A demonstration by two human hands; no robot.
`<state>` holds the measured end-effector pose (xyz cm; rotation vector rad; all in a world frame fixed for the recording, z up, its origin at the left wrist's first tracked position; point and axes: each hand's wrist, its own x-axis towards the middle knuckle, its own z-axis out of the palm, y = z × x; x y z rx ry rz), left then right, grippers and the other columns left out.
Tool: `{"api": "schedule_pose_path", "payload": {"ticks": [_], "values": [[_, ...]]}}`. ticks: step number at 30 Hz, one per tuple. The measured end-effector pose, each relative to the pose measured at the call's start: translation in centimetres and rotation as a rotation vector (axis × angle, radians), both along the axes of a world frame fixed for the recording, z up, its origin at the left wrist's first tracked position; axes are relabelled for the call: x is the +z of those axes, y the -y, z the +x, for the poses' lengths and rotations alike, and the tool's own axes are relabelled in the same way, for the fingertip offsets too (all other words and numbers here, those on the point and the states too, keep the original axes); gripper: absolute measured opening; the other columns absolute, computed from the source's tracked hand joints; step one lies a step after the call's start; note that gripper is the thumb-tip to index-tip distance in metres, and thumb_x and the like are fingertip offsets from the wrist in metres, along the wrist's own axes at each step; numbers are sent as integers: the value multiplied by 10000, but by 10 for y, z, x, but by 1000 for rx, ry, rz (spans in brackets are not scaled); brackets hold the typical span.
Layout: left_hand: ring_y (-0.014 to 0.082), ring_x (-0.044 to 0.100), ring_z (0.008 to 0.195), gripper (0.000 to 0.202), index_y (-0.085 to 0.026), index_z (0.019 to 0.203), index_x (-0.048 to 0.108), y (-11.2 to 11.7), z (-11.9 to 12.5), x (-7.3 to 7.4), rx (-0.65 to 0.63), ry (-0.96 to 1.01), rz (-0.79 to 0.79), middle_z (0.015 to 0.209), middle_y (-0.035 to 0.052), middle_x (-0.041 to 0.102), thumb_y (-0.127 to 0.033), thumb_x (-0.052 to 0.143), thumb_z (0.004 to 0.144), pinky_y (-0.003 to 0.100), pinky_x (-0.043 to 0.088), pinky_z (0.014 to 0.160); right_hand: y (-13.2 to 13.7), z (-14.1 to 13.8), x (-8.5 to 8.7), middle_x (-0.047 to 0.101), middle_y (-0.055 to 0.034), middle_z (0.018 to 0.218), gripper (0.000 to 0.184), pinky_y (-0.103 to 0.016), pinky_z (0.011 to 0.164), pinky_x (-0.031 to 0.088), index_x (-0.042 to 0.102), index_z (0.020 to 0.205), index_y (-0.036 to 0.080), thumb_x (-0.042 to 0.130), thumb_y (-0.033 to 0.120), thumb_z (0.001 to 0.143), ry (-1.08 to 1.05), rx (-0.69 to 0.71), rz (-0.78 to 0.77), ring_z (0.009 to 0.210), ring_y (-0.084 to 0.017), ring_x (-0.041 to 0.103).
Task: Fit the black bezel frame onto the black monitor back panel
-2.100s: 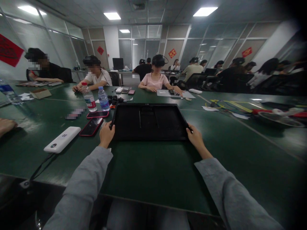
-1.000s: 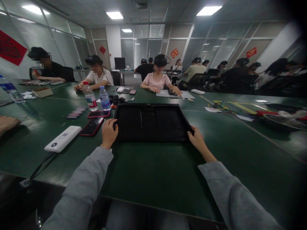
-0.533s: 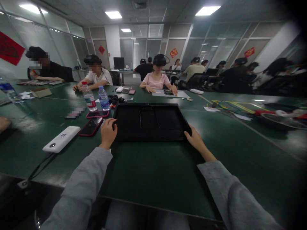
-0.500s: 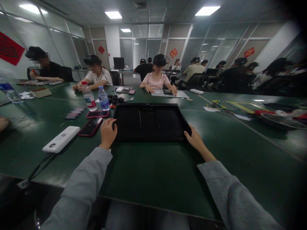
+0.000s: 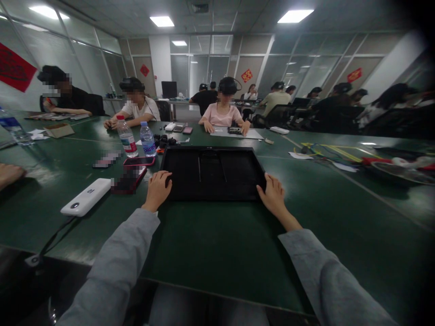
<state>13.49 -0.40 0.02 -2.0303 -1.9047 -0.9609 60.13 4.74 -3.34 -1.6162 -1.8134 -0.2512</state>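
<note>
A shallow black tray (image 5: 212,197) with raised rims lies on the green table in front of me. Inside it, two thin light lines run along the dark floor; what they are is too dark to tell. My left hand (image 5: 158,190) is closed over the left rim, thumb and fingers curled on it. On the opposite side, my right hand (image 5: 273,194) grips the right rim, its thumb on the inner edge and its fingers around the outside.
To the left lie a white power bank (image 5: 86,197) with a cable and two phones, one a red-edged phone (image 5: 139,161). Two water bottles, one a red-capped bottle (image 5: 126,136), stand behind. Yellow cables (image 5: 336,151) lie right. People sit across the green table (image 5: 217,244).
My left hand has shifted slightly right over the rim. The right hand has turned, its fingers now showing above the right rim. The tray stays almost in place.
</note>
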Motion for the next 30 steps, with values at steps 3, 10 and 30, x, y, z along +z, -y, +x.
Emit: {"api": "schedule_pose_path", "payload": {"ticks": [3,10,30], "values": [[315,575,1251,320,-222,1261,671,-1,-1,-1,19,27,39,1349,128,651,-251,543,968,482,455,1036,-4,3,-3,452,-237,1476,680,-622,1089,388,357,1557,140,448,457,962,-7,-27,34,1365,-386,420],[321,577,1288,383,-176,1305,658,-17,-17,-14,94,297,134,1364,156,641,-232,589,932,483,447,1099,-17,22,-11,512,-311,1364,705,-632,1096,371,392,1494,2,476,381,906,-127,-107,94,1326,-408,441],[286,725,1123,396,-122,1117,759,-48,-78,-43,-32,967,-82,1199,174,762,-339,790,788,452,521,1066,-11,62,12,759,-101,874,619,-454,829,593,671,1225,187,683,642,806,-650,104,-380,862,-300,734]]}}
